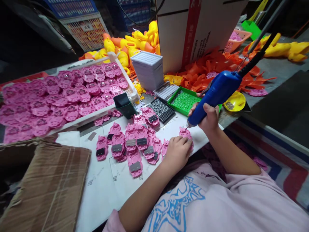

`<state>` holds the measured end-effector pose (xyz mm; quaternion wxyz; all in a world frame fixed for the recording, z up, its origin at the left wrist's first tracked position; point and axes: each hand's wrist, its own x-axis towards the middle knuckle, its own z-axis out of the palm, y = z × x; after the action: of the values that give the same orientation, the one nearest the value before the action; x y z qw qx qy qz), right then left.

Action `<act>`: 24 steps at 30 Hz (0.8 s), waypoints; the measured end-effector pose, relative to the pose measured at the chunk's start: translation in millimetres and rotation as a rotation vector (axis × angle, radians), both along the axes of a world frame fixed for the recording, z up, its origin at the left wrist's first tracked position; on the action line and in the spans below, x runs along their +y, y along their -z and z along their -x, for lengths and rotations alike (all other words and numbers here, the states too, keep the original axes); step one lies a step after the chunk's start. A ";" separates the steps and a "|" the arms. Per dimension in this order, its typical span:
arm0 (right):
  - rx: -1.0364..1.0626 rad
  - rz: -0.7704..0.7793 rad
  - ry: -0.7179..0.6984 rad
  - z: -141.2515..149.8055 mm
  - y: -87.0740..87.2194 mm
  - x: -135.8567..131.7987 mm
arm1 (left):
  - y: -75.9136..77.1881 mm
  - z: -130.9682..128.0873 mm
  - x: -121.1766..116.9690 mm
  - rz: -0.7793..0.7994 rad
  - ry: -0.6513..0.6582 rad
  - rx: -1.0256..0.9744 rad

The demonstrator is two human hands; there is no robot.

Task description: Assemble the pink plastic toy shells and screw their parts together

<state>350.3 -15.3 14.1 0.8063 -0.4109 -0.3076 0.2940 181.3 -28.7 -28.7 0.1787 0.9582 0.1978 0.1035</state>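
Observation:
In my right hand (pixel 209 120) is a blue electric screwdriver (pixel 217 93), tilted down to the left, its cable running up to the upper right. The tip is at the top of a pink plastic part (pixel 185 132) on the white work surface. My left hand (pixel 177 150) holds that part, its fingers bent over the near side and hiding much of it. Left of that hand lies a loose pile of similar pink plastic parts (pixel 135 135), many with a black or grey plate on them.
A white tray (pixel 91 112) of pink parts stands at the left, behind an open cardboard box (pixel 60 187). Beyond my hands are a dark green cup (pixel 125 105), a black screw tray (pixel 161 110), a green tray (pixel 172 103), a yellow bowl (pixel 235 101) and stacked white trays (pixel 147 71).

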 end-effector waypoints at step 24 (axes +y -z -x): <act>0.030 0.042 -0.116 10.5 -3.6 -10.7 | -19.5 21.5 -41.4 -0.086 0.080 -0.152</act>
<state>339.8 -26.0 17.6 0.7836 -0.4048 -0.3127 0.3527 159.8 -70.1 -9.2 0.1559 0.9616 0.1405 0.1768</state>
